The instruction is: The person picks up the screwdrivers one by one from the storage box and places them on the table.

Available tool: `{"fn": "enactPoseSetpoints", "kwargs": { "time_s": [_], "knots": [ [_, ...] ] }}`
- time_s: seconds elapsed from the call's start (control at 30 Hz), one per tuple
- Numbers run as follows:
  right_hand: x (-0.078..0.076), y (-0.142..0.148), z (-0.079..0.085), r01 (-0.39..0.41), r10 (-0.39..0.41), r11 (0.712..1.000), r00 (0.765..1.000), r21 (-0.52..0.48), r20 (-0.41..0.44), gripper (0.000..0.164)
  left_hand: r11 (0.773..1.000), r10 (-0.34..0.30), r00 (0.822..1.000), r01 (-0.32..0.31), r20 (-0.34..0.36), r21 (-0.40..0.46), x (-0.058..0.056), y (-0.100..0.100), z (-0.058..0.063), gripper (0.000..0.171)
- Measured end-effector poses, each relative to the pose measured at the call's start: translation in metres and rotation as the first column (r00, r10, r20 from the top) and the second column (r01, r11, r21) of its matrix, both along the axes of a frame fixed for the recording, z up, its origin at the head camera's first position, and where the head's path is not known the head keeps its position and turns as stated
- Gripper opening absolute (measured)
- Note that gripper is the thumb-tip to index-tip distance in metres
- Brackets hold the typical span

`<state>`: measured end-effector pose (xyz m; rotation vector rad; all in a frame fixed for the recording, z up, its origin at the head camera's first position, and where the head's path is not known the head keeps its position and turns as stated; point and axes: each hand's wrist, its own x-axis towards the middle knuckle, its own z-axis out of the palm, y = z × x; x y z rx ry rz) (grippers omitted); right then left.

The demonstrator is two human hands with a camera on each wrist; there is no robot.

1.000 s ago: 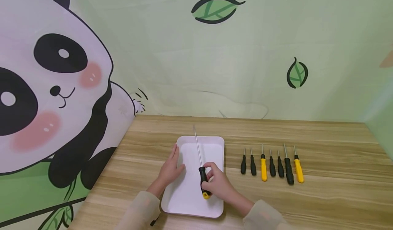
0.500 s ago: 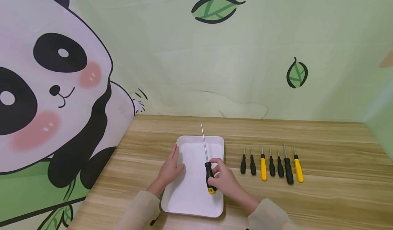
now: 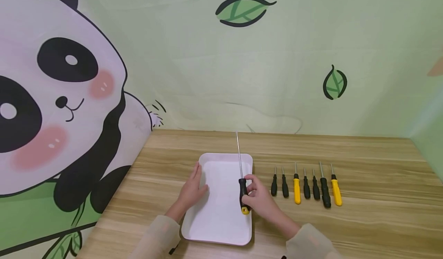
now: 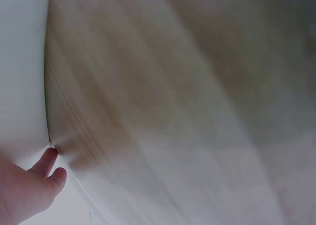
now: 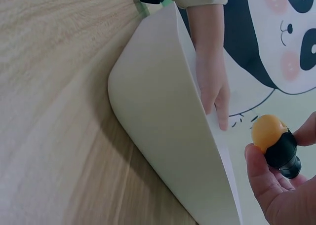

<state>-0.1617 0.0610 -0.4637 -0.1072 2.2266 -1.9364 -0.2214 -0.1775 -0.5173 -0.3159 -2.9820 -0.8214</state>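
Observation:
My right hand point(image 3: 259, 199) pinches a long screwdriver point(image 3: 243, 191) by its black handle with a yellow end. Its thin metal shaft points away from me, over the right side of a white rectangular tray point(image 3: 214, 224). In the right wrist view the yellow butt of the screwdriver point(image 5: 269, 133) sits between thumb and fingers, above the level of the tray rim. My left hand point(image 3: 190, 190) rests at the tray's left edge with its fingers straight and the thumb over the inside. The left wrist view catches only part of the left hand point(image 4: 34, 185) beside the tray wall.
To the right of the tray, several screwdrivers lie in a row on the wooden table point(image 3: 373, 174). Black ones such as the large black screwdriver point(image 3: 325, 191) mix with yellow ones like the end screwdriver point(image 3: 336, 191). A printed panda backdrop point(image 3: 277, 78) stands behind the table.
My right hand has moved to the right and slightly away from me with the screwdriver, from over the middle of the tray to its right side. The left hand and the tray have stayed put.

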Motion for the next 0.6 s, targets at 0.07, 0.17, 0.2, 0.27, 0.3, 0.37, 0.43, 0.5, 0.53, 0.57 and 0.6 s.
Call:
{"fn": "enactPoseSetpoints", "kwargs": {
  "time_s": [0.07, 0.17, 0.2, 0.27, 0.3, 0.37, 0.43, 0.5, 0.53, 0.57, 0.6],
  "knots": [
    [-0.001, 0.003, -0.001, 0.013, -0.012, 1.0, 1.0, -0.009, 0.002, 0.054, 1.0, 0.001, 1.0, -0.001, 0.003, -0.004, 0.0, 0.0, -0.001, 0.073],
    [-0.003, 0.007, -0.001, 0.031, -0.031, 1.0, 1.0, -0.002, -0.007, 0.053, 1.0, 0.002, 1.0, -0.002, 0.008, 0.005, 0.0, 0.0, -0.001, 0.072],
    [-0.004, 0.009, -0.001, 0.036, -0.036, 0.999, 0.999, -0.004, -0.01, 0.053, 1.0, 0.003, 1.0, -0.003, 0.012, 0.006, 0.0, 0.0, 0.0, 0.073],
    [-0.005, 0.012, -0.001, 0.046, -0.046, 0.999, 0.999, 0.003, -0.019, 0.053, 1.0, 0.003, 1.0, -0.003, 0.018, 0.006, 0.0, 0.0, 0.0, 0.073],
    [-0.005, 0.014, 0.0, 0.051, -0.051, 0.999, 0.998, 0.008, -0.021, 0.053, 1.0, 0.003, 1.0, -0.003, 0.018, 0.007, 0.0, 0.0, 0.0, 0.073],
    [-0.006, 0.017, 0.0, 0.059, -0.059, 0.998, 0.998, 0.012, -0.018, 0.052, 1.0, 0.003, 1.0, -0.003, 0.023, 0.006, 0.0, 0.0, 0.0, 0.073],
    [-0.006, 0.019, -0.001, 0.062, -0.062, 0.998, 0.998, 0.012, -0.01, 0.053, 1.0, 0.002, 1.0, -0.002, 0.022, 0.001, 0.0, 0.0, 0.0, 0.073],
    [-0.007, 0.022, -0.002, 0.07, -0.07, 0.998, 0.998, 0.012, -0.003, 0.053, 1.0, 0.003, 1.0, -0.003, 0.023, 0.004, 0.0, 0.0, 0.0, 0.073],
    [-0.008, 0.023, -0.003, 0.074, -0.074, 0.997, 0.997, 0.016, -0.007, 0.054, 1.0, 0.003, 1.0, -0.003, 0.023, 0.004, 0.0, 0.0, 0.0, 0.073],
    [-0.008, 0.024, -0.004, 0.079, -0.079, 0.997, 0.997, 0.023, -0.011, 0.054, 1.0, 0.002, 1.0, -0.002, 0.02, 0.002, 0.001, 0.0, 0.001, 0.072],
    [-0.008, 0.025, -0.005, 0.084, -0.083, 0.996, 0.996, 0.031, -0.017, 0.054, 1.0, 0.001, 1.0, -0.001, 0.016, 0.001, 0.001, 0.0, 0.001, 0.072]
  ]
}}
